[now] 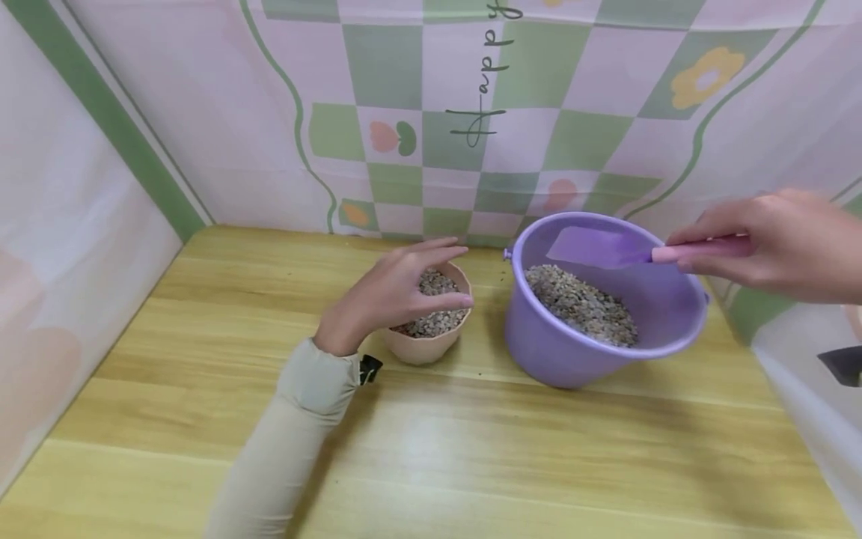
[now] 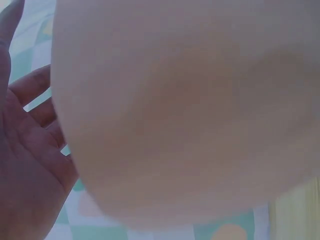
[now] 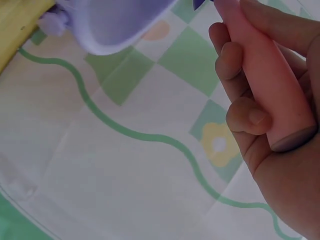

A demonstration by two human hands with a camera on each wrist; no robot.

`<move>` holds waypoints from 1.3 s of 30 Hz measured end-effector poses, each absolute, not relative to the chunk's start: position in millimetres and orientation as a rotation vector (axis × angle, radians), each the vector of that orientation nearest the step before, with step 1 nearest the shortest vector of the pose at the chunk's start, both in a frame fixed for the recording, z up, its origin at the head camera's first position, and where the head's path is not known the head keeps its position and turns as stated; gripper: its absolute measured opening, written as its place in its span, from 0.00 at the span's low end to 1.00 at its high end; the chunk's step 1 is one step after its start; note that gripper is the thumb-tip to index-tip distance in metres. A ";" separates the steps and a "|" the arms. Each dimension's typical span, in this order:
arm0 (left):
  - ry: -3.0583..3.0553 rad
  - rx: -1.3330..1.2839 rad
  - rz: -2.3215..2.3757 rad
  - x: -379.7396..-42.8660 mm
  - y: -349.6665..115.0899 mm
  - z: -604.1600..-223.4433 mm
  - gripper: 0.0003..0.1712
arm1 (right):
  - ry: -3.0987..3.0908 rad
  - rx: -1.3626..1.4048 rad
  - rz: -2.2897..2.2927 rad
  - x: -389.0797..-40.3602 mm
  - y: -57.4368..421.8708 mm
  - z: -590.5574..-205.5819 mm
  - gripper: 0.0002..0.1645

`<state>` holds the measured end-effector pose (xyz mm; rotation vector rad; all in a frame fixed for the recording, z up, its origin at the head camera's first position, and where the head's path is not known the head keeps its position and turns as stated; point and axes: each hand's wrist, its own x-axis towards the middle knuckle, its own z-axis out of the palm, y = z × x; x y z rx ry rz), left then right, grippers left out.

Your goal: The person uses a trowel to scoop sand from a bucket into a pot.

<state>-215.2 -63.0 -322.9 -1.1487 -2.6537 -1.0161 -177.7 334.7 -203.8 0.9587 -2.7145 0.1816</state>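
Note:
A small peach flower pot [image 1: 422,349] with a wavy rim holds small mixed-colour pebbles [image 1: 439,323]. Over it reaches my left hand [image 1: 397,288], thumb and fingers spread and fairly straight; whether it touches the rim I cannot tell. The pot's pale wall [image 2: 185,125] fills most of the left wrist view, partly covering the fingers. My right hand [image 1: 798,243] grips the pink handle [image 3: 272,80] of a small shovel with a purple blade [image 1: 599,247]. The blade is over a purple bucket [image 1: 559,352], and no pebbles show on it. More pebbles [image 1: 582,307] lie inside the bucket.
Pot and bucket stand side by side on a wood-grain table [image 1: 417,449], near its back edge. A checkered cloth [image 1: 465,142] hangs close behind them. A white cloth [image 1: 60,284] borders the left side. A few stray grains lie between the two containers.

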 end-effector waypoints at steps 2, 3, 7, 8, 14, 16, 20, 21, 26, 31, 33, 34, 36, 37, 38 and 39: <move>-2.658 -1.167 -1.017 -215.0 -57.3 -322.0 0.43 | -2.745 0.955 0.183 -178.3 335.4 -208.2 0.11; -2.665 -1.168 -1.007 -214.6 -54.5 -321.4 0.42 | -2.759 0.949 0.177 -178.7 335.7 -210.2 0.11; -2.727 -1.114 -0.883 -213.2 -44.2 -320.4 0.43 | -2.785 0.954 0.178 -179.9 338.3 -217.0 0.11; -2.734 -1.104 -0.843 -212.8 -42.0 -320.5 0.42 | -2.788 0.957 0.176 -180.4 338.9 -218.4 0.12; -2.688 -1.178 -0.940 -211.8 -29.3 -323.2 0.41 | -2.864 0.929 0.191 -180.8 343.4 -224.6 0.11; -2.677 -1.197 -0.999 -209.7 -24.4 -323.8 0.41 | -2.900 0.917 0.180 -180.2 345.6 -225.9 0.09; -2.673 -1.194 -1.024 -205.5 -13.4 -325.4 0.43 | -2.976 0.882 0.127 -179.0 349.6 -227.8 0.06; -2.675 -1.194 -1.018 -204.7 -10.7 -325.8 0.43 | -2.997 0.869 0.105 -179.1 350.1 -227.9 0.06; -2.686 -1.185 -1.020 -203.0 1.0 -329.3 0.44 | -3.066 0.840 -0.013 -181.3 348.6 -226.1 0.05; -2.671 -1.135 -0.971 -202.6 9.3 -332.3 0.46 | -3.100 0.881 -0.106 -184.4 340.7 -222.5 0.05; -2.669 -1.114 -0.939 -202.4 12.0 -333.2 0.48 | -3.130 0.888 -0.146 -185.1 336.9 -221.0 0.04; -2.666 -1.106 -0.929 -202.5 13.2 -333.8 0.48 | -3.146 0.895 -0.159 -185.6 334.9 -220.6 0.03; -2.656 -1.095 -0.923 -202.7 15.1 -334.9 0.48 | -3.170 0.905 -0.193 -186.5 331.1 -220.3 0.03; -2.653 -1.088 -0.929 -202.8 15.8 -335.3 0.47 | -3.179 0.915 -0.208 -187.0 329.7 -220.3 0.03; -2.652 -1.078 -0.934 -202.8 16.3 -335.5 0.47 | -3.187 0.922 -0.224 -187.6 328.4 -220.4 0.03; -2.646 -1.070 -0.940 -203.1 16.8 -335.8 0.46 | -3.194 0.921 -0.231 -188.4 326.9 -220.9 0.03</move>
